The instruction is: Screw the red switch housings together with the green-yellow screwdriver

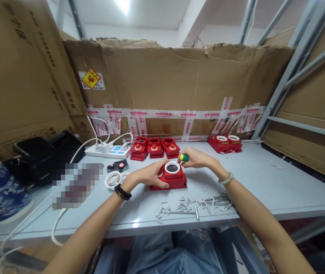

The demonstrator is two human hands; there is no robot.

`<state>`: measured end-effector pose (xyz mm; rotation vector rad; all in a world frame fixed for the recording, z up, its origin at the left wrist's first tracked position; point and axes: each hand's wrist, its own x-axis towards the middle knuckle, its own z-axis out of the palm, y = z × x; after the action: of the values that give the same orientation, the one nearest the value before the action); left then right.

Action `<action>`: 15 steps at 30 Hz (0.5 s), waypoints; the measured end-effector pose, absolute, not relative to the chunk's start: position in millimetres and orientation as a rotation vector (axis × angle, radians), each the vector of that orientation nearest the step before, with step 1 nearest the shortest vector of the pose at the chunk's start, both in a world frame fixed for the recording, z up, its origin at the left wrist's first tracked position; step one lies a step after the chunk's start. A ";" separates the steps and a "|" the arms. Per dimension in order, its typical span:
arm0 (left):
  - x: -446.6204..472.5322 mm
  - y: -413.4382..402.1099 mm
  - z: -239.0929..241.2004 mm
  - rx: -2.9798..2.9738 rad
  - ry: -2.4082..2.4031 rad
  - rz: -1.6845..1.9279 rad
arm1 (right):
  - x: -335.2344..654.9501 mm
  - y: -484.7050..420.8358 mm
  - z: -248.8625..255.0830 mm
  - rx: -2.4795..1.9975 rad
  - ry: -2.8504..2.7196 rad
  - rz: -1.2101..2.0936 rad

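Note:
A red box-shaped housing (176, 182) with a white ring (172, 167) around a dark round window lies on the table in front of me. My left hand (151, 176) is closed around its left end, thumb along the near side. At the housing's far right corner my right hand (192, 158) grips a screwdriver with a green and yellow handle (184, 157). The fingers hide most of the screwdriver's shaft, and I cannot tell whether its tip touches a screw. Just in front of the housing lie several loose screws (183, 204) and a small metal hammer-shaped rod (197, 213).
Red housings (154, 148) stand at the back, and two more with white rings (228, 144) at back right. Left are white rings (113, 179), a power strip (108, 150) with cables and a blue-white container (2, 190). Thin rods with white string (216, 202) lie near the front edge.

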<state>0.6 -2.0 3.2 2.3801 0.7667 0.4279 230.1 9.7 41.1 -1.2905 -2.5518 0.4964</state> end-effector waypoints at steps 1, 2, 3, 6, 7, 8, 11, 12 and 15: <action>0.7 -2.3 3.4 2.378 0.763 0.428 | 230.1 9.3 41.1 -1.301 -2.546 0.492; 0.8 -2.5 3.6 2.377 0.759 0.427 | 230.2 8.8 41.0 -1.319 -2.538 0.490; 0.9 -2.7 3.7 2.375 0.755 0.427 | 230.1 8.5 40.9 -1.339 -2.533 0.486; 0.9 -3.0 4.2 2.371 0.756 0.423 | 229.6 8.5 40.0 -1.380 -2.535 0.469; 0.9 -3.1 4.3 2.373 0.759 0.422 | 229.3 8.8 39.7 -1.380 -2.542 0.464; 1.0 -3.2 4.4 2.375 0.760 0.421 | 229.2 9.1 39.5 -1.369 -2.551 0.461; 1.2 -3.3 4.6 2.380 0.753 0.421 | 229.5 9.9 39.3 -1.314 -2.568 0.468; 1.3 -3.2 4.6 2.379 0.748 0.420 | 229.9 10.2 39.2 -1.309 -2.568 0.470; 1.6 -2.8 4.2 2.377 0.749 0.424 | 231.2 11.2 38.7 -1.338 -2.567 0.482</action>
<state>1.6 -2.8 4.2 2.3768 0.7490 0.4238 231.2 11.2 38.7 -1.3379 -2.5675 0.4819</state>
